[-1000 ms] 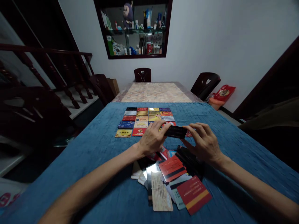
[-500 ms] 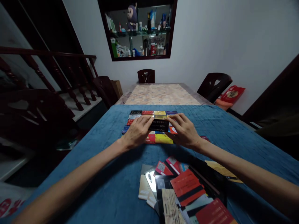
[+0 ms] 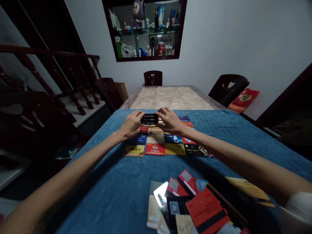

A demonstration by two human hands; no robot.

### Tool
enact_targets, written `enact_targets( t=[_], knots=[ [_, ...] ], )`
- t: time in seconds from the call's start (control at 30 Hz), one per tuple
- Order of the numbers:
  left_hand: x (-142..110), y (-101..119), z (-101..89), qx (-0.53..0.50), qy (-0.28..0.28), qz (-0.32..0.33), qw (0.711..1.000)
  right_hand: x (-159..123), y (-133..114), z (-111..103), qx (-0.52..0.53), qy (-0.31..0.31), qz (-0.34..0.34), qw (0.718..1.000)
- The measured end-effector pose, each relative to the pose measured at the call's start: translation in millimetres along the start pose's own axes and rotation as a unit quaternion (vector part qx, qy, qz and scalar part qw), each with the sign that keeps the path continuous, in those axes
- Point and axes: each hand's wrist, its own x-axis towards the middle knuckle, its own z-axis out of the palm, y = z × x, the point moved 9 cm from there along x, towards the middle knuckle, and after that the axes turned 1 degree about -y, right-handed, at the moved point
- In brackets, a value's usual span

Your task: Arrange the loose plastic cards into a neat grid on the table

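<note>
A black card with pale lettering is held up between my two hands, over the far left part of a grid of cards. My left hand pinches its left edge. Its right edge is gripped by the fingers of my right hand. Below lie rows of colourful cards, among them a gold card, a red card and a blue card. My hands and forearms hide part of the grid. Closer to me is a loose heap with an orange-red card and a black card bearing a QR code.
A blue cloth covers the near part of the table; a patterned tabletop shows beyond. Chairs stand around it, one at the far end. A yellow card lies under my right forearm.
Both hands have carried the black card forward and to the left, from above the loose heap to the far side of the card grid. The view has shifted slightly.
</note>
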Motion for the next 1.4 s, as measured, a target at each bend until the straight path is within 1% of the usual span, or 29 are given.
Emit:
enact_targets(
  t=[0.13, 0.23, 0.3, 0.43, 0.5, 0.6, 0.67, 0.73, 0.97, 1.13, 1.3, 1.4],
  knots=[
    [12.6, -31.7, 9.2, -0.024, -0.011, -0.028, 0.999, 26.7, 12.9, 22.0, 0.02, -0.009, 0.014, 1.0],
    [21.6, -51.4, 17.6, -0.043, -0.017, -0.05, 0.998, 42.1, 24.1, 41.4, 0.031, -0.025, 0.031, 0.999],
    [26.4, -63.0, 25.9, -0.052, -0.03, -0.064, 0.996, 49.8, 30.9, 54.8, 0.036, -0.045, 0.044, 0.997],
    [34.7, -84.4, 45.5, -0.048, -0.062, -0.089, 0.993, 59.3, 43.7, 80.9, 0.05, -0.104, 0.087, 0.989],
    [39.3, -93.8, 55.8, -0.035, -0.083, -0.099, 0.991, 61.8, 49.9, 92.5, 0.058, -0.131, 0.111, 0.983],
    [45.5, -105.9, 73.5, -0.009, -0.139, -0.113, 0.984, 64.3, 59.2, 109.2, 0.066, -0.164, 0.141, 0.974],
    [48.3, -112.5, 84.0, 0.003, -0.177, -0.121, 0.977, 66.1, 64.4, 118.7, 0.068, -0.178, 0.154, 0.97],
    [50.2, -118.3, 91.5, 0.001, -0.197, -0.128, 0.972, 67.9, 68.2, 126.3, 0.067, -0.186, 0.161, 0.967],
    [49.3, -132.9, 109.2, -0.029, -0.233, -0.154, 0.96, 68.2, 73.1, 141.9, 0.063, -0.216, 0.194, 0.955],
    [48.4, -137.1, 113.3, -0.04, -0.245, -0.166, 0.954, 67.5, 71.9, 146.9, 0.07, -0.231, 0.201, 0.949],
    [47.5, -137.8, 118.3, -0.051, -0.262, -0.16, 0.95, 66.4, 71.3, 148.6, 0.079, -0.243, 0.204, 0.945],
    [47.0, -138.1, 119.7, -0.061, -0.262, -0.158, 0.95, 65.3, 71.0, 147.5, 0.081, -0.248, 0.206, 0.943]
  ],
)
